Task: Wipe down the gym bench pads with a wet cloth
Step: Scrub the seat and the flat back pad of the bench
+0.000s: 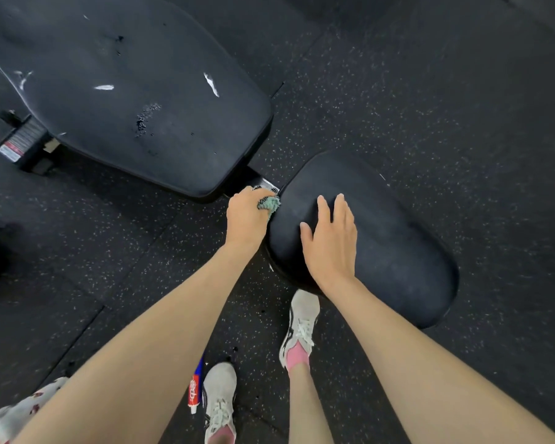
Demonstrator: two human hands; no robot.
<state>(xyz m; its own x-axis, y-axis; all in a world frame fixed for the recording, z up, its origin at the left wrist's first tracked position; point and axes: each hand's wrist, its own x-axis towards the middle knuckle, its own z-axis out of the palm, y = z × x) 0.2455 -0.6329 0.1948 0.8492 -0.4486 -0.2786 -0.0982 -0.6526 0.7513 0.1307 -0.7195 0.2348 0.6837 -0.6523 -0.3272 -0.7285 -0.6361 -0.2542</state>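
While the person leans over a gym bench, the head camera looks down along both bare arms. The left hand point(245, 216) curls round a bunched teal cloth point(269, 203), pressing it on the seat pad point(398, 251) at its narrow 10 o'clock end. The right hand point(330, 241) lies flat on that pad, fingers straight, holding nothing. The pad's long axis runs from 10 to 4 o'clock, away from the cloth. The larger back pad point(141, 107) lies across a gap toward 10 o'clock, nearer the left hand.
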